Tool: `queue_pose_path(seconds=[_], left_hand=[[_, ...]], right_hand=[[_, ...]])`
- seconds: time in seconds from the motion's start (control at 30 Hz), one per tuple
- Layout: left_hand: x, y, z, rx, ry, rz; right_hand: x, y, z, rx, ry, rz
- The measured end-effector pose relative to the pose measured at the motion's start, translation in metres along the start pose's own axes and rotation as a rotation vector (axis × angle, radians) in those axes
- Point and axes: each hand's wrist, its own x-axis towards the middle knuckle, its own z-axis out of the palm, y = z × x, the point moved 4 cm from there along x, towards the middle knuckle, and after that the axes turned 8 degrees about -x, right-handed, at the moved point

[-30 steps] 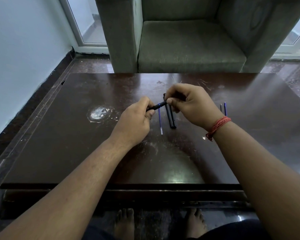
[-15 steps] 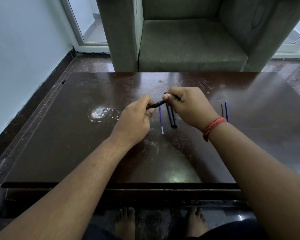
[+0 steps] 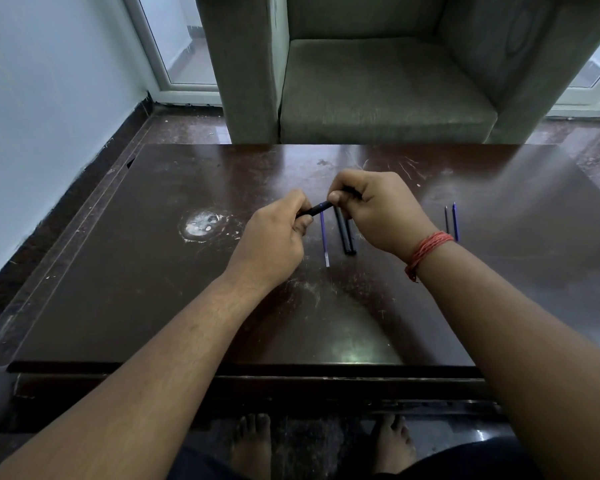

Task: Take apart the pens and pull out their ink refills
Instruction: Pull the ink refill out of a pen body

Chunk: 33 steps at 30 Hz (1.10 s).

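A dark pen (image 3: 315, 210) hangs slanted above the brown table (image 3: 153, 299), held at both ends. My left hand (image 3: 274, 244) grips its lower left end, and my right hand (image 3: 378, 211) pinches its upper right end. Only the short middle stretch of the pen shows between the fingers. On the table under my hands lie a blue ink refill (image 3: 324, 239) and two black pen barrels (image 3: 345, 233), partly hidden by my right hand. Two more thin refills (image 3: 451, 221) lie side by side to the right of my right wrist.
A grey-green armchair (image 3: 378, 81) stands just beyond the table's far edge. A white scuffed patch (image 3: 201, 225) marks the tabletop left of my hands. A pale wall runs along the left. Bare feet (image 3: 253, 445) show below the near edge.
Both hands stayed on the pen in nearly the same place. The visible stretch of pen between them looks slightly shorter than a second ago.
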Motion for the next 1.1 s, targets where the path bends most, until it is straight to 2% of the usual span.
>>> queue_pose_path(seconds=[0.27,0.37,0.53,0.67,0.77,0.87,1.03,1.1], left_hand=[[0.001,-0.001,-0.002,0.015,0.024,-0.016],[0.002,-0.003,-0.006,0.003,0.058,-0.036],[0.002,-0.017,-0.02,0.049,0.193,-0.162],[0.002,-0.023,-0.015,0.103,0.152,-0.247],[0.002,-0.024,-0.013,0.12,0.145,-0.256],[0.004,-0.024,-0.021,0.083,0.232,-0.257],[0.006,-0.039,-0.045,-0.003,0.399,-0.35],[0.005,-0.046,-0.05,-0.016,0.428,-0.386]], right_hand=[[0.002,-0.002,0.005,0.058,-0.018,0.132],[0.002,-0.001,0.004,0.207,0.011,0.17],[-0.001,0.029,-0.007,0.379,0.14,0.347],[-0.007,0.037,-0.001,0.36,0.111,0.393],[-0.006,0.033,0.004,0.311,0.078,0.378],[-0.007,0.027,0.01,0.231,0.045,0.329],[-0.008,-0.012,0.047,-0.073,-0.221,0.026],[-0.01,-0.029,0.065,-0.189,-0.275,-0.088]])
